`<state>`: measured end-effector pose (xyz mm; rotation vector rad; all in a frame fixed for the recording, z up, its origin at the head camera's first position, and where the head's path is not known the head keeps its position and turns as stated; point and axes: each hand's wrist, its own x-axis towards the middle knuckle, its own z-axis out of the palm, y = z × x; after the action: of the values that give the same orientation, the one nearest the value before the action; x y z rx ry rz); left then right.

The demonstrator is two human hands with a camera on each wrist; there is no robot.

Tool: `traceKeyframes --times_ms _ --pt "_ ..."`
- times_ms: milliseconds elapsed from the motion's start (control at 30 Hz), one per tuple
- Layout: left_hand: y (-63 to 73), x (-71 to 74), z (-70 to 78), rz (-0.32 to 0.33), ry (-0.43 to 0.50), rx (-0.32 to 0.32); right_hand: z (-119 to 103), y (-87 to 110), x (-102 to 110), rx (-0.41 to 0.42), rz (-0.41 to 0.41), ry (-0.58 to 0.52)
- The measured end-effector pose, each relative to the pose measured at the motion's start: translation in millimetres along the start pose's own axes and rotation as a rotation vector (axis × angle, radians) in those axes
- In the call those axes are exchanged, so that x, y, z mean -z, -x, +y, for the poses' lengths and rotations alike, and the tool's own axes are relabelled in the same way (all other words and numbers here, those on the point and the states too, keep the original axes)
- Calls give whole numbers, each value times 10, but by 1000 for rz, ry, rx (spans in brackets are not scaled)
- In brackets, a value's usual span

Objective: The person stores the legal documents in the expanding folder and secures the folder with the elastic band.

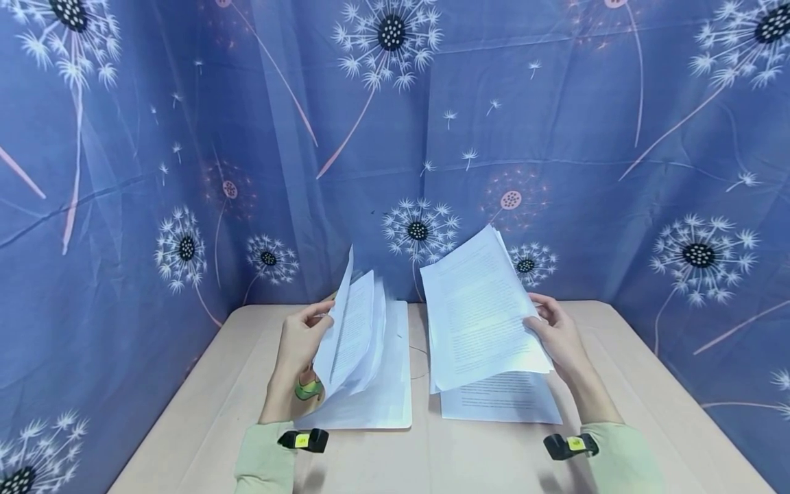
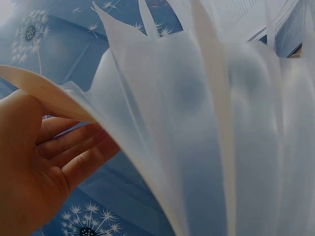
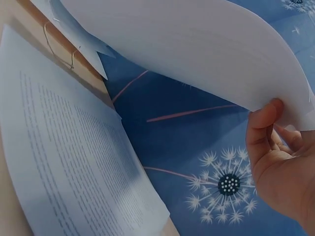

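Note:
On the left of the table stands a partly opened folder (image 1: 398,363) with several translucent sleeves (image 2: 197,123), some holding printed pages. My left hand (image 1: 304,342) grips its raised cover and front leaves at the left edge, thumb on the near side and fingers behind. A green patch of the cover's picture shows below that hand. Over on the right, my right hand (image 1: 558,337) pinches a few printed sheets (image 1: 484,312) by their right edge, tilted up off the table. Below them a printed sheet (image 3: 74,157) lies on the table, partly covered in the head view.
A pale table (image 1: 426,460) spans the space between the hands and the back. Blue cloth (image 1: 345,103) with a dandelion print hangs close behind and at both sides. A thin looped string (image 3: 59,56) lies between the folder and the loose sheet.

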<state>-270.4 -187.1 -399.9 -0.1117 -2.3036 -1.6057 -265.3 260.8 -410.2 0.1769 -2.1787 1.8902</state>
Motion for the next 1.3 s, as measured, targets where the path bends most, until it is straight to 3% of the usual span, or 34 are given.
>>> traceKeyframes --times_ms 233,467,733,1100,1300 --pt "8 -3 5 9 -5 -9 -52 -14 -94 -15 -2 -9" --pt "1 -3 7 6 -9 8 -94 -15 -211 -65 -29 -87" --pt "0 -8 8 -10 -2 25 -96 -22 -359 -121 17 -139" --pt "11 -6 -6 2 0 2 -86 -41 -513 -187 42 -159" --pt "5 -12 -3 11 -3 -2 -84 -48 -572 -183 41 -161"
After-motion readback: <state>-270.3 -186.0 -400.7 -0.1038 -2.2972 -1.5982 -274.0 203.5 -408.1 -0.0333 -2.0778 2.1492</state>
